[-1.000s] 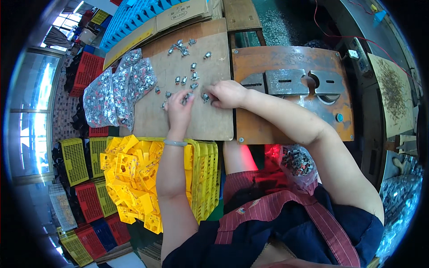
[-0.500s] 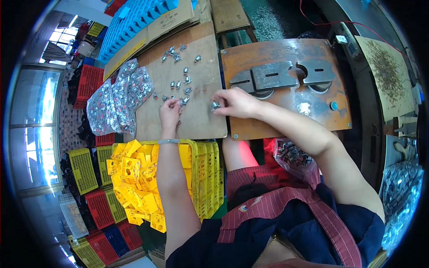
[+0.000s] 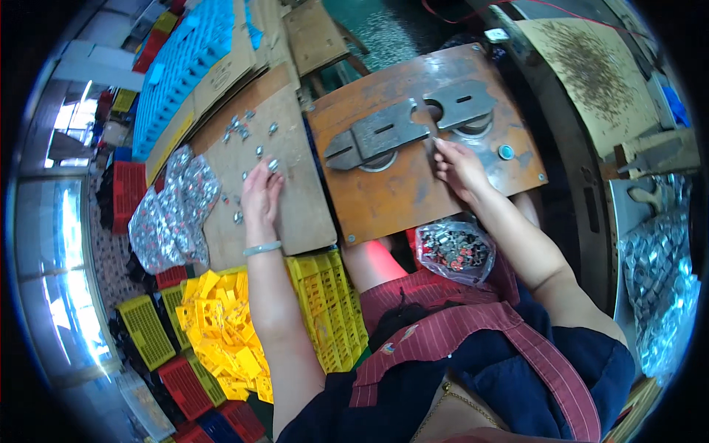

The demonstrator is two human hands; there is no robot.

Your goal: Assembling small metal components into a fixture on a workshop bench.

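- On the rusty steel plate (image 3: pixel 399 196), my right hand (image 3: pixel 459 168) rests, fingers (image 3: pixel 442 148) pinched at the grey clamp bars (image 3: pixel 384 133); whether they grip anything, I cannot tell.
- At nine o'clock, my left hand (image 3: pixel 260 196) lies on the cardboard sheet (image 3: pixel 295 207), fingers curled over a small metal part (image 3: pixel 272 165).
- Loose metal parts (image 3: pixel 240 129) lie at eleven.
- A bag of parts (image 3: pixel 454 249) sits at six, on my lap.

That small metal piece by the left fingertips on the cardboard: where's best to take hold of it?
Probably pinch the small metal piece across its two narrow sides, coming straight down from above. It lies flat on the cardboard sheet, apart from the others, with the left hand just beneath it, so a short fingertip reach should do.
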